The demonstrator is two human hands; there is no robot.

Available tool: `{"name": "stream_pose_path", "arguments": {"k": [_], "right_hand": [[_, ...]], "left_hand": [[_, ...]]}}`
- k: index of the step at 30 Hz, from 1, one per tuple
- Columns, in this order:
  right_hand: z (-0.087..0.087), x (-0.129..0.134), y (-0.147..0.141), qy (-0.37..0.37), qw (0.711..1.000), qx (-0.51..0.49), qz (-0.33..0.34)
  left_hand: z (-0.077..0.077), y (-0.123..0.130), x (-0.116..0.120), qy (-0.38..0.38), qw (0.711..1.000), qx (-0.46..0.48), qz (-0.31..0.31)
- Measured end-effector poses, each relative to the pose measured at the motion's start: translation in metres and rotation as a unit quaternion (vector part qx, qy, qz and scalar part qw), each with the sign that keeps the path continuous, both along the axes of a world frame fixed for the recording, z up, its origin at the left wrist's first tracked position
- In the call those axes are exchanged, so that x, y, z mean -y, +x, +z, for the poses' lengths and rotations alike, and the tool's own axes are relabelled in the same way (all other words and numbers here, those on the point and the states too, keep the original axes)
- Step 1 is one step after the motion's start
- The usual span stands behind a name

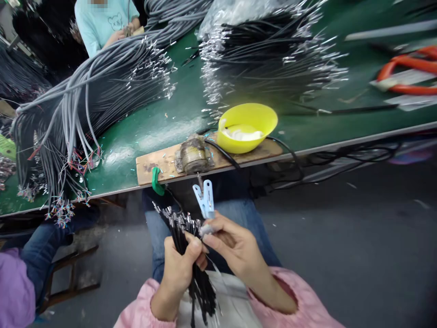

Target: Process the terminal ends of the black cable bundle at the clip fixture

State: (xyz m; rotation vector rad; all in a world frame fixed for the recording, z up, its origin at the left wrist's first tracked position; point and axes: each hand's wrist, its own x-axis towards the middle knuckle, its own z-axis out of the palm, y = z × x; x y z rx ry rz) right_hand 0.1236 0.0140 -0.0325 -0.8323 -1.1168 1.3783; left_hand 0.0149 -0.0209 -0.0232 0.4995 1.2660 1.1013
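My left hand (180,264) is wrapped round a bundle of black cables (203,291) whose stripped, silvery ends point up and away from me. Close beside it, the thumb and fingers of my right hand (235,241) are pinched on a silvery cable end at the bundle's right side; the fingers partly hide it. A light blue clothespin (205,200) hangs from the shaft of a small motor (194,155), just beyond my right fingertips. Whether they touch it, I cannot tell. The motor is mounted on a wooden board (150,166) at the table edge.
A yellow bowl (247,141) with white material stands on the board, beside a green clamp (157,181). Black cables (262,54) and grey cables (73,109) lie piled on the green table (136,132). Orange-handled scissors (389,75) lie right. Another person (99,27) sits opposite.
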Motion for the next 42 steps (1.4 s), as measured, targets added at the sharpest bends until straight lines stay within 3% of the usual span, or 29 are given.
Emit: {"name": "stream_pose_path", "arguments": {"k": [4,6,9,10,12,14,16,18,21,24,27,31,35,42], "right_hand": [[0.001,0.006,-0.009,-0.032,0.998,-0.034,-0.032],[0.0,0.008,-0.011,0.032,0.992,0.028,-0.117],[0.0,0.006,-0.008,0.172,0.949,0.139,-0.224],[0.001,0.005,-0.005,0.198,0.943,0.151,-0.22],[0.004,0.001,0.0,0.182,0.967,0.114,-0.139],[0.007,-0.002,0.003,0.094,0.995,0.008,-0.012],[0.008,-0.006,0.006,-0.006,0.991,-0.094,0.1],[0.007,-0.01,0.008,-0.07,0.978,-0.127,0.149],[0.006,-0.017,0.014,-0.079,0.991,-0.053,0.096],[0.01,-0.021,0.019,0.007,0.999,0.035,0.015],[0.017,-0.019,0.019,0.098,0.992,0.082,-0.016],[0.023,-0.013,0.013,0.159,0.975,0.134,-0.079],[0.019,-0.01,0.012,0.189,0.966,0.155,-0.088],[0.013,-0.009,0.014,0.179,0.966,0.161,-0.092]], "left_hand": [[-0.002,0.001,0.003,0.039,0.993,-0.114,-0.012],[-0.003,0.001,0.002,0.052,0.99,-0.131,-0.008],[-0.002,0.0,0.0,0.057,0.989,-0.138,-0.012],[-0.001,-0.001,0.0,0.058,0.988,-0.139,-0.016],[0.003,-0.004,-0.001,0.061,0.988,-0.14,-0.028],[0.006,-0.008,-0.002,0.066,0.987,-0.141,-0.038],[0.009,-0.013,-0.005,0.076,0.985,-0.151,-0.042],[0.011,-0.017,-0.008,0.091,0.981,-0.169,-0.036],[0.014,-0.017,-0.011,0.114,0.974,-0.196,-0.015],[0.019,-0.01,-0.009,0.141,0.962,-0.231,0.04],[0.025,0.0,-0.007,0.149,0.951,-0.253,0.095],[0.026,0.005,-0.006,0.147,0.948,-0.255,0.117],[0.023,0.003,-0.007,0.151,0.941,-0.282,0.113],[0.021,-0.008,-0.01,0.14,0.945,-0.296,0.02]]}}
